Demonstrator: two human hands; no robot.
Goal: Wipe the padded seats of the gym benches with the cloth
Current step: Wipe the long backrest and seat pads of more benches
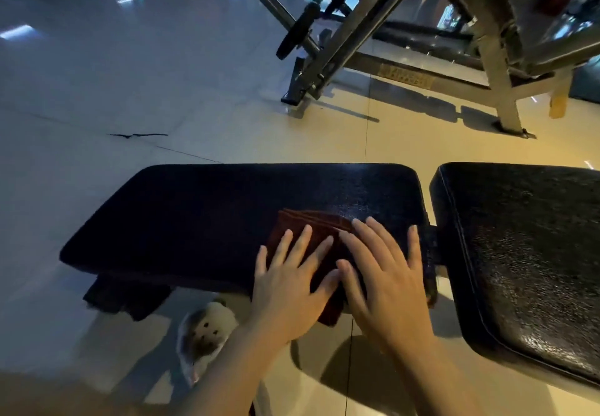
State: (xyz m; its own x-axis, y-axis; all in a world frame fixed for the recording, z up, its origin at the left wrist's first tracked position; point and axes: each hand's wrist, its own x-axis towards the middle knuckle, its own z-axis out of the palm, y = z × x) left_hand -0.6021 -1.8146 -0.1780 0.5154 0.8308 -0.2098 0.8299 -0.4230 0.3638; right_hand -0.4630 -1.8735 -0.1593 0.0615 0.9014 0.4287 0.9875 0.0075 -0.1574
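Left hand [287,289] and right hand [386,279] are lying flat, fingers straight and spread, pressing one folded dark red cloth [311,227] onto the black seat pad [211,214]. Two pads are showing; the second pad [526,253] is sitting just beside it.

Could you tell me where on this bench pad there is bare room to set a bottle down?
The left half of the seat pad is bare, from its rounded left end to the cloth. The right end is crowded: the left hand and right hand press flat on the cloth beside the gap to the second pad.
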